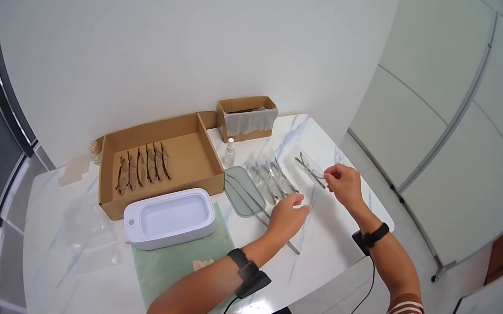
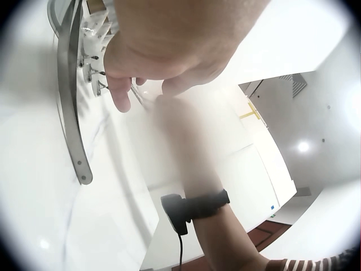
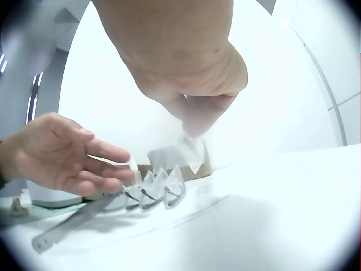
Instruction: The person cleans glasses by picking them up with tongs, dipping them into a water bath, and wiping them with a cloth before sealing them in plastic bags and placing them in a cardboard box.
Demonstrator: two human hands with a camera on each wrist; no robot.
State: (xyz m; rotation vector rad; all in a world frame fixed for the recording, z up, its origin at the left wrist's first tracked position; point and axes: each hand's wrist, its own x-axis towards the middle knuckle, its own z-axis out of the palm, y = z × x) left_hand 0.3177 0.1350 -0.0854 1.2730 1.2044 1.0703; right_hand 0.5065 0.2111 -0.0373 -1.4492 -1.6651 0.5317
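Observation:
My right hand (image 1: pixel 344 185) pinches the edge of a clear plastic bag (image 3: pixel 175 157) between thumb and fingers. A pair of eyeglasses (image 1: pixel 309 169) with thin dark frames shows in that bag, at the right of the table. My left hand (image 1: pixel 289 216) is held palm inward with its fingers loosely extended and nothing in them. Below it, long metal tweezers (image 2: pixel 70 107) lie slantwise across a grey lid (image 1: pixel 244 191). Just beyond the left fingertips stand several bagged eyeglasses (image 1: pixel 274 178) in a row, also seen in the right wrist view.
A cardboard tray (image 1: pixel 188 137) with several eyeglasses in a row stands at the back left. Before it, a white cleaner basin (image 1: pixel 172 238) sits on a green cloth (image 1: pixel 158 272). A spray bottle (image 1: pixel 229 154) and a small cardboard box (image 1: pixel 250 127) stand at the back.

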